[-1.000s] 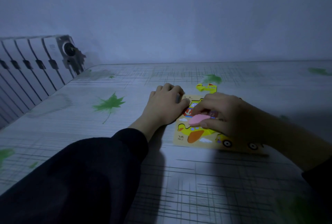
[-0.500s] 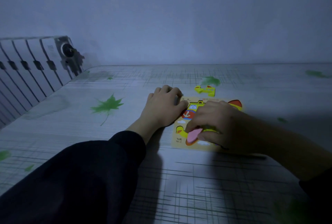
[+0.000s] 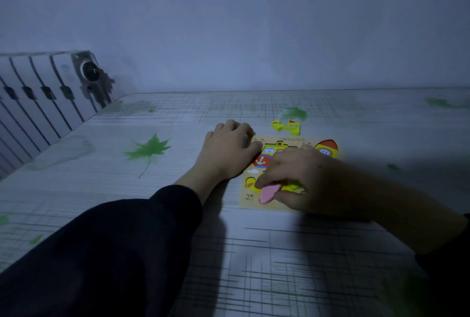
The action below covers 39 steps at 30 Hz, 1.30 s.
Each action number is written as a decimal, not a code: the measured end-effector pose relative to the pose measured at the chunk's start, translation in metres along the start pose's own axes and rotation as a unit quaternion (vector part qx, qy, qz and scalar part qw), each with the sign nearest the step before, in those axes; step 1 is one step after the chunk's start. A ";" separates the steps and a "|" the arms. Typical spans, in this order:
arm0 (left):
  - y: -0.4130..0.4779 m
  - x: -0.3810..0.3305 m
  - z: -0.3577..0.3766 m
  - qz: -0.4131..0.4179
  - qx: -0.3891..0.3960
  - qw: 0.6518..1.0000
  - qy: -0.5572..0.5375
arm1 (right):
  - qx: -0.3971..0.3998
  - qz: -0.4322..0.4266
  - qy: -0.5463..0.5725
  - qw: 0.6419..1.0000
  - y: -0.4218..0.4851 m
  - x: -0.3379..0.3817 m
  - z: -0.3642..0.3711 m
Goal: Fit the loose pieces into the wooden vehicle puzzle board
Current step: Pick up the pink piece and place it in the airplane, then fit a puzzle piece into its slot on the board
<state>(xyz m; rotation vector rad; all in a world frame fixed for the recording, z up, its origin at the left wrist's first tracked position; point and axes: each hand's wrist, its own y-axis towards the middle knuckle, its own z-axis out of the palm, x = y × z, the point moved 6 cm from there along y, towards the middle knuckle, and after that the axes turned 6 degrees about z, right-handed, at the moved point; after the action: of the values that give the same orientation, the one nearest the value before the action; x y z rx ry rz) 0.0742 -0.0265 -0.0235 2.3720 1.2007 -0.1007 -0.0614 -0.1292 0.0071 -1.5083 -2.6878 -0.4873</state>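
The wooden puzzle board (image 3: 248, 201) lies flat on the mattress, printed with a yellow submarine, a rocket and a plane. My left hand (image 3: 226, 154) rests palm down on the board's left edge, fingers curled, holding nothing. My right hand (image 3: 302, 179) covers the board's lower middle and pinches a pink oval piece (image 3: 269, 193) between thumb and fingers, tilted over the plane picture near the front edge. A loose yellow plane-shaped piece (image 3: 286, 127) lies just beyond the board's far edge. Much of the board's right side is hidden under my right hand.
The surface is a mattress cover (image 3: 127, 189) with a grid pattern and green leaf prints. A slatted headboard (image 3: 38, 95) with a round dark knob stands at the far left. A plain wall runs along the back. Light is dim.
My right hand has carried the pink piece from the board's middle down toward its front edge, over the plane picture. My left hand has stayed on the board's left edge.
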 end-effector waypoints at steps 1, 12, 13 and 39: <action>0.000 0.000 0.000 0.000 0.000 1.000 0.000 | 0.001 -0.002 0.004 1.000 0.000 0.000 0.000; 0.000 0.000 -0.001 -0.002 0.006 1.000 0.001 | -0.033 -0.025 0.028 0.999 0.001 0.007 -0.001; 0.000 0.000 -0.001 -0.002 0.006 1.000 0.001 | -0.038 -0.026 0.025 0.999 0.001 0.007 -0.001; 0.001 0.002 0.000 0.011 -0.002 1.000 0.014 | -0.217 0.235 0.049 0.946 0.004 -0.104 -0.022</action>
<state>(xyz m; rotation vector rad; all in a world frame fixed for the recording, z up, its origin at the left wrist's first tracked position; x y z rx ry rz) 0.0763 -0.0261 -0.0237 2.3907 1.1853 -0.0585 -0.0058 -0.2199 0.0109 -2.0786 -2.1168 -1.1275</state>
